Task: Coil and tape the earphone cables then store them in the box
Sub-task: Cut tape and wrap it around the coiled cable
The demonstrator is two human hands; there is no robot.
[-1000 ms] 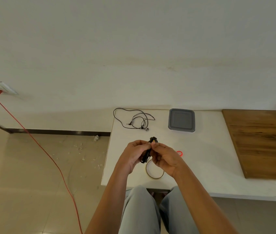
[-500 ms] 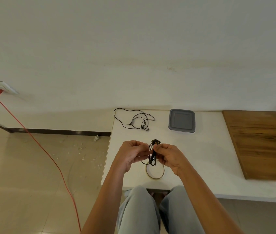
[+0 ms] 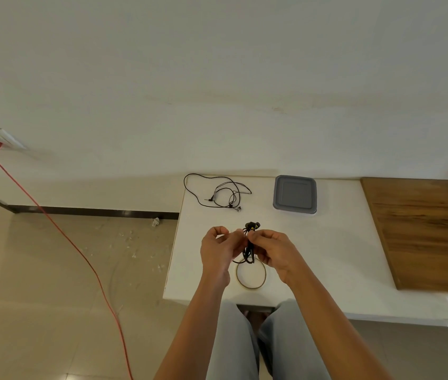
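Both my left hand (image 3: 218, 252) and right hand (image 3: 273, 250) pinch the coiled earphones (image 3: 251, 244) above the tape roll (image 3: 253, 286); taping the bundle looks next.

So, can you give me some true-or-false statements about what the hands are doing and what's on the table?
1. The left hand and the right hand both hold the black earphone bundle. True.
2. The grey box stands open. False: its lid is on.
3. A second earphone lies loose near the table's far edge. True.
4. The tape roll sits on one wrist. False: it lies flat on the white table, below the hands.
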